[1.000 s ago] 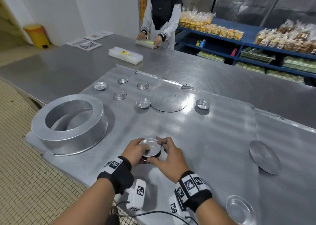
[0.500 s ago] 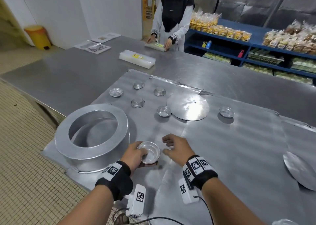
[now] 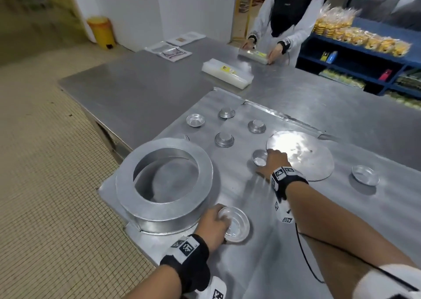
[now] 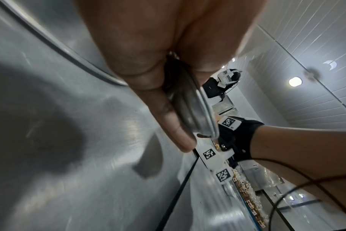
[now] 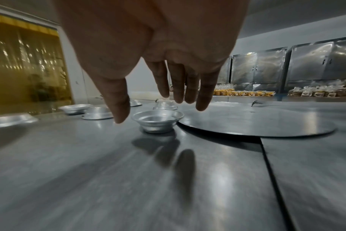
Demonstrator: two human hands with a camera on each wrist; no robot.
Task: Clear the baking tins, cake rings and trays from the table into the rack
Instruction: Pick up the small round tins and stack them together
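Note:
My left hand grips a small round tin by its rim, just in front of the large cake ring; the left wrist view shows that tin pinched between thumb and fingers. My right hand hovers open, fingers spread, over another small tin that stands on the table beside the flat round disc. In the right wrist view the fingers hang just above this tin without touching it. Several more small tins lie behind it.
A lone tin sits right of the disc. A white plastic box lies on the far table, where another person handles a box. Blue shelves with packed bread stand at the back right. The table's left edge drops to tiled floor.
My right hand has let go of the held tin and reached forward to the tin beside the disc. My left hand keeps its tin, now near the cake ring.

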